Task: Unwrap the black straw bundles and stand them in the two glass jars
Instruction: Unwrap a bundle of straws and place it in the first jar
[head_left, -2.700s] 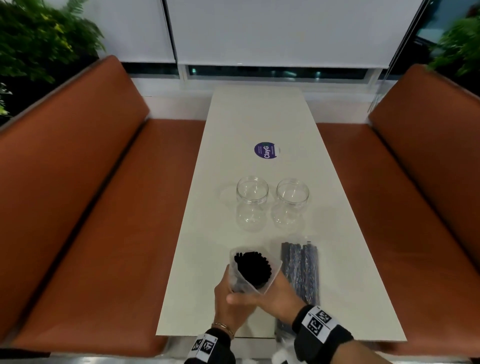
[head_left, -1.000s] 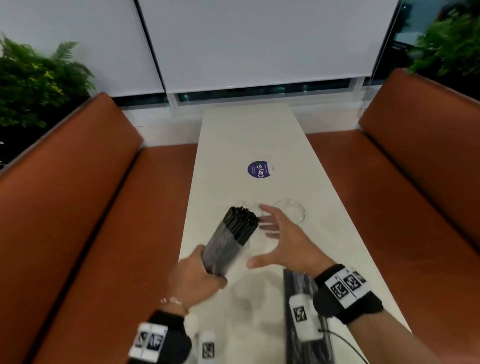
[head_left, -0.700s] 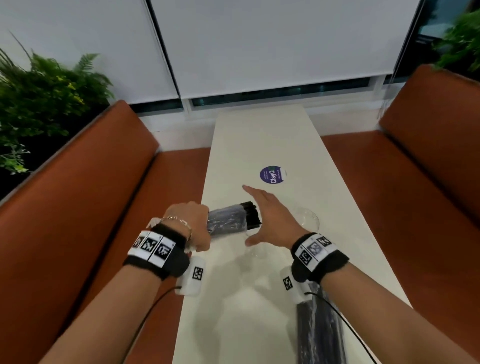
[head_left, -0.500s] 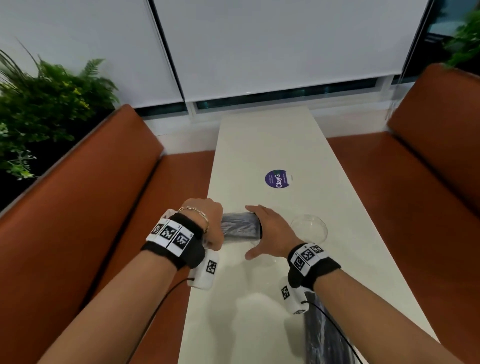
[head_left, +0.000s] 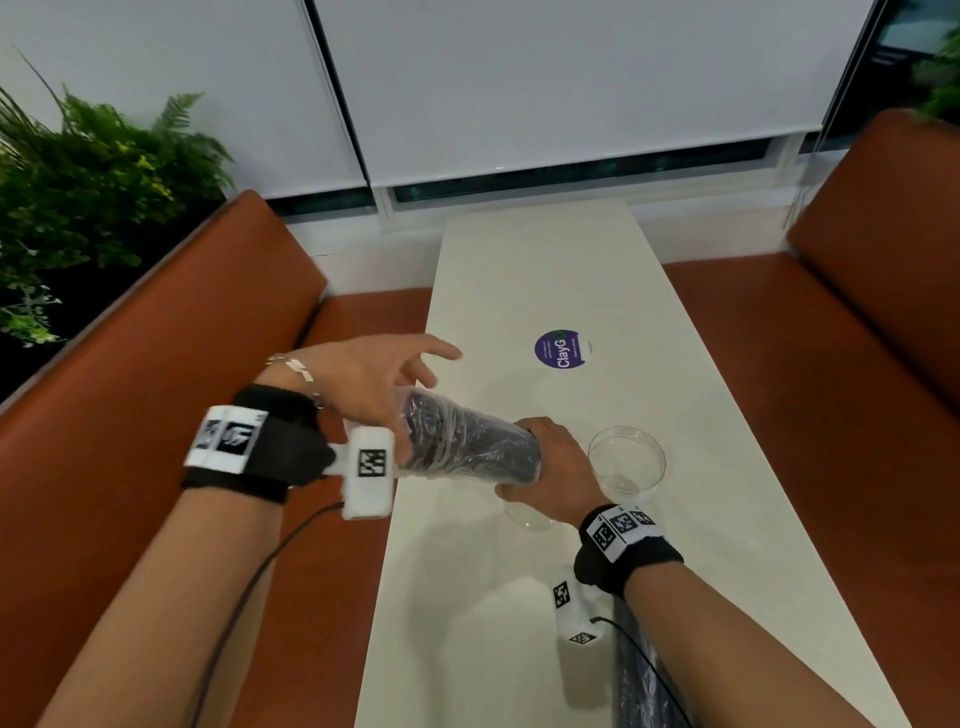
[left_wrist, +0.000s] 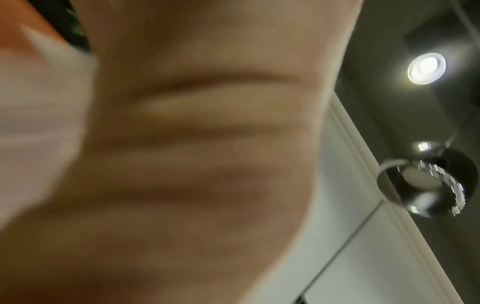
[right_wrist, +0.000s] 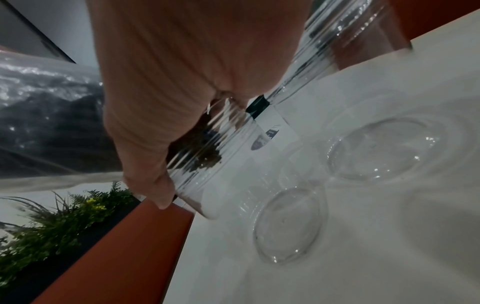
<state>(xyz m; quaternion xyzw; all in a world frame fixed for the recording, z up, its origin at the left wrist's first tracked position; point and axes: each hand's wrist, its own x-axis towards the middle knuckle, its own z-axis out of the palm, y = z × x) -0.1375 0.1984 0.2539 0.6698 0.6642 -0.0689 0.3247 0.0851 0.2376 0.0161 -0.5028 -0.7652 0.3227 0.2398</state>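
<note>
A bundle of black straws (head_left: 467, 441) in clear plastic wrap lies almost level above the white table (head_left: 519, 270). My left hand (head_left: 374, 374) rests on its rear end with the fingers stretched out. My right hand (head_left: 550, 467) covers the bundle's front end and grips the rim of the left glass jar (right_wrist: 207, 154). The bundle (right_wrist: 52, 123) shows to the left of that hand. Only this jar's base (head_left: 527, 517) shows below the hand in the head view. The right glass jar (head_left: 626, 462) stands empty beside it. A second wrapped bundle (head_left: 639, 675) lies under my right forearm.
A round purple sticker (head_left: 563, 349) lies on the table beyond the jars. Orange benches (head_left: 156, 389) run along both long sides. Green plants (head_left: 78, 197) stand behind the left bench. The left wrist view shows only blurred skin and ceiling lamps.
My left hand has gone from a closed grip on the bundle to stretched fingers. The bundle's front end and my right hand have come down to the left jar's mouth.
</note>
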